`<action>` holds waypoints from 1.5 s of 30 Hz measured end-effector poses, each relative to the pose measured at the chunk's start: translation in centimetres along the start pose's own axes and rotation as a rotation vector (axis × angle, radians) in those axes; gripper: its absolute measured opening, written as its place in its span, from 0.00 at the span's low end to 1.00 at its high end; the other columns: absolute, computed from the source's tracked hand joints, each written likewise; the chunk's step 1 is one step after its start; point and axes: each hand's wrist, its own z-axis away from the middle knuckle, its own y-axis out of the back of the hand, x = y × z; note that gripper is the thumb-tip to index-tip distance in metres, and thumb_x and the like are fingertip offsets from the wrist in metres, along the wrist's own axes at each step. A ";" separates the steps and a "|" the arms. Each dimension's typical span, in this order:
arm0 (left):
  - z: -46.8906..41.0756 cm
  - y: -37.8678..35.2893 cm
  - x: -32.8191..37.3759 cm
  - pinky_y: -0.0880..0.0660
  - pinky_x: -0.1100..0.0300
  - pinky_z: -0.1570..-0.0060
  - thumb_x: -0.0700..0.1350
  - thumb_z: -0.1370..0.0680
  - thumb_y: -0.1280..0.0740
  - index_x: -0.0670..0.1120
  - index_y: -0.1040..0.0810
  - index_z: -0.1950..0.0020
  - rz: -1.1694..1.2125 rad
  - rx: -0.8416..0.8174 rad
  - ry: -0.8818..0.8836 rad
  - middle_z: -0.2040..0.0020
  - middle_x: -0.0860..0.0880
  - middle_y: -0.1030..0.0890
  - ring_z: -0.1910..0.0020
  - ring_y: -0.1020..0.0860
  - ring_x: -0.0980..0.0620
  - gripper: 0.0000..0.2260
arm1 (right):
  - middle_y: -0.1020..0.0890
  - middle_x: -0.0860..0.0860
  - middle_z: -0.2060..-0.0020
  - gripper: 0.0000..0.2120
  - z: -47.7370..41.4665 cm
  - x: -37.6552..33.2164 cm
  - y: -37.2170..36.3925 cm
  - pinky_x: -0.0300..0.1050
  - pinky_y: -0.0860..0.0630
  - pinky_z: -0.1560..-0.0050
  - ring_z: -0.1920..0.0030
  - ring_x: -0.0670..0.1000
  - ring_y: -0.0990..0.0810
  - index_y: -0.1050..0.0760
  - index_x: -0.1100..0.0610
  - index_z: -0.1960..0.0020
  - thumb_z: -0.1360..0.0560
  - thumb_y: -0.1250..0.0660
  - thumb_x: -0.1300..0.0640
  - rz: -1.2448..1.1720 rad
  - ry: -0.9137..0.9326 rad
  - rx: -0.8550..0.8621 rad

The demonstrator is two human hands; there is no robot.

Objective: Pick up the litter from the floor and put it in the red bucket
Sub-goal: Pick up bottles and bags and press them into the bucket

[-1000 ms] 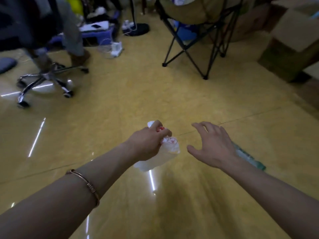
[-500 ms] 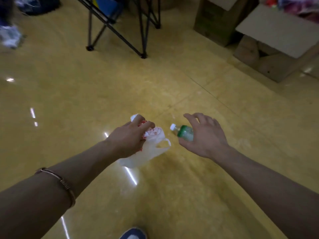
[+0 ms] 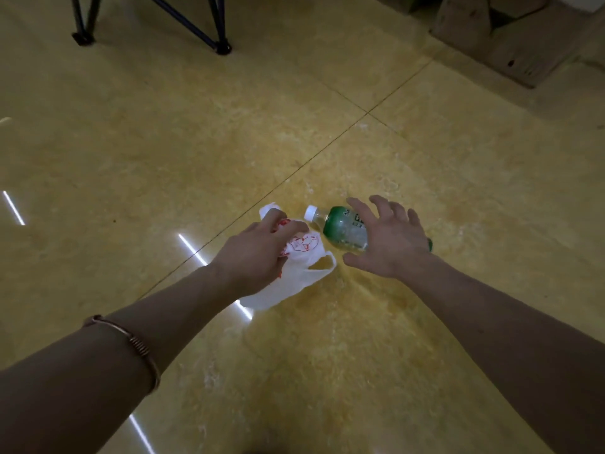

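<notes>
Left hand (image 3: 258,253) grip clenched round a crumpled white plastic carrier bag with red print (image 3: 296,273), just left of the clear plastic bottle with green label and white cap (image 3: 340,229). The bottle lies on its side on the glossy yellow tiled floor (image 3: 327,355), cap pointing left. Right hand (image 3: 393,244) grip released, fingers spread over the bottle's right end; can't tell if touching. Black metal chair legs (image 3: 216,34) and a brown cardboard box (image 3: 491,37) are well beyond the bottle.
</notes>
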 end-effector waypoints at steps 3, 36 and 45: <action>-0.5 0.0 -0.2 0.33 0.58 0.62 0.43 0.23 0.40 0.56 0.35 0.30 -0.021 -0.023 0.016 0.32 0.50 0.36 0.47 0.26 0.46 0.22 | 0.53 0.57 0.24 0.52 -0.9 -0.2 -0.8 0.60 0.50 0.26 0.25 0.61 0.50 0.67 0.43 0.25 0.33 0.35 0.31 -0.010 -0.046 -0.048; 19.0 45.0 14.4 0.32 0.59 0.64 0.40 0.26 0.36 0.57 0.31 0.33 0.069 0.081 0.212 0.33 0.54 0.36 0.50 0.24 0.46 0.24 | 0.34 0.54 0.38 0.37 21.9 -11.4 45.3 0.50 0.31 0.47 0.42 0.56 0.29 0.51 0.54 0.26 0.25 0.36 0.43 -0.060 0.139 0.031; 21.2 69.9 19.5 0.26 0.55 0.59 0.41 0.25 0.37 0.56 0.30 0.33 0.048 0.224 0.146 0.33 0.54 0.33 0.53 0.21 0.45 0.22 | 0.32 0.52 0.38 0.37 24.1 -14.2 72.3 0.48 0.31 0.49 0.40 0.56 0.29 0.48 0.51 0.26 0.27 0.34 0.41 -0.024 0.262 0.224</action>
